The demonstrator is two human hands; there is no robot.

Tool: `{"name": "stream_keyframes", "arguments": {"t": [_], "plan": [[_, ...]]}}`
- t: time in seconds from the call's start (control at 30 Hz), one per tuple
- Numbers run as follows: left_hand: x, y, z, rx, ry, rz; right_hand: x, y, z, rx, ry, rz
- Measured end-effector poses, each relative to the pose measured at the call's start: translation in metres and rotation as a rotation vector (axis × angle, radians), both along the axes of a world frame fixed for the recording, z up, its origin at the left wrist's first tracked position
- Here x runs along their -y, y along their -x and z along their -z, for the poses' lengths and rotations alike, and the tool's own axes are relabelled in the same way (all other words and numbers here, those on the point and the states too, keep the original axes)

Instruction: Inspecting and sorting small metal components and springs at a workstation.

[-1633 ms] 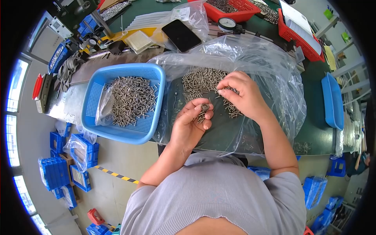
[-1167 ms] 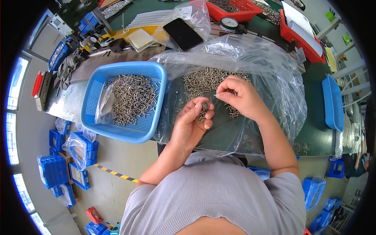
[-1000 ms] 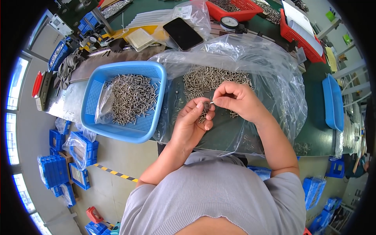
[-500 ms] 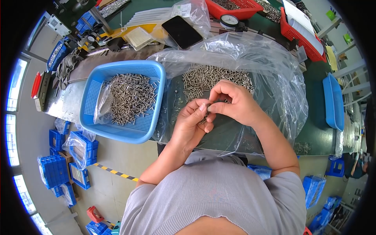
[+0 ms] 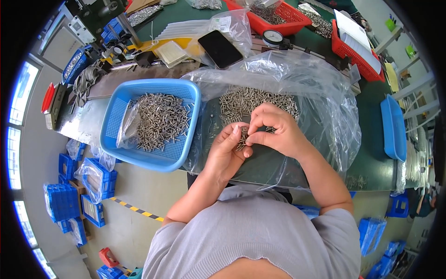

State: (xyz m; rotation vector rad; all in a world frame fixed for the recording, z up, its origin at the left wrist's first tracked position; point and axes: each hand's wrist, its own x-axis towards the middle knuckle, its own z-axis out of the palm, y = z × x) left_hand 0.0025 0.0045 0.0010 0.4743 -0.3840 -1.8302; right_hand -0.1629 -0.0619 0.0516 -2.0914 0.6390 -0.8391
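Observation:
My left hand (image 5: 227, 149) cups a small bunch of metal pins (image 5: 242, 136) in its palm, over a clear plastic sheet (image 5: 320, 116) on the green table. My right hand (image 5: 275, 130) pinches a pin at that bunch, fingertips touching the left hand. Just beyond both hands lies a loose pile of small metal pins (image 5: 253, 100) on the plastic. To the left stands a blue plastic basket (image 5: 114, 139) holding many more pins (image 5: 160, 121), some under a clear bag.
A black phone (image 5: 220, 48) lies at the back, with a dial gauge (image 5: 273, 37) and red baskets (image 5: 297, 21) behind it. A blue tray (image 5: 392, 128) sits at the right edge. Blue crates (image 5: 62, 202) stand on the floor to the left.
My right hand came back from the loose pile with a pin and now meets my left hand, which stays cupped around its bunch.

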Motion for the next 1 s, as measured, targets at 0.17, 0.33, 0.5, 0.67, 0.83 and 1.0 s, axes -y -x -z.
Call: {"name": "stream_keyframes", "arguments": {"t": [0.17,0.33,0.5,0.67,0.83,1.0], "plan": [[0.003,0.0,-0.002,-0.039,-0.019,-0.013,-0.002,-0.002,-0.001,0.116,-0.026,0.156],[0.005,-0.005,0.001,-0.084,-0.025,-0.016,0.0,-0.006,0.0,0.051,0.2,0.126],[0.006,-0.005,-0.013,-0.338,-0.073,-0.002,0.003,0.001,0.004,0.064,-0.031,0.308],[-0.001,-0.011,-0.041,-0.38,-0.046,-0.031,-0.007,-0.005,0.005,-0.023,0.021,0.287],[-0.005,-0.05,-0.076,-0.321,0.079,-0.112,-0.009,-0.003,0.003,-0.037,0.005,0.278],[0.01,-0.11,-0.092,0.422,0.341,-0.38,-0.01,-0.004,0.005,-0.049,0.022,0.257]]}}
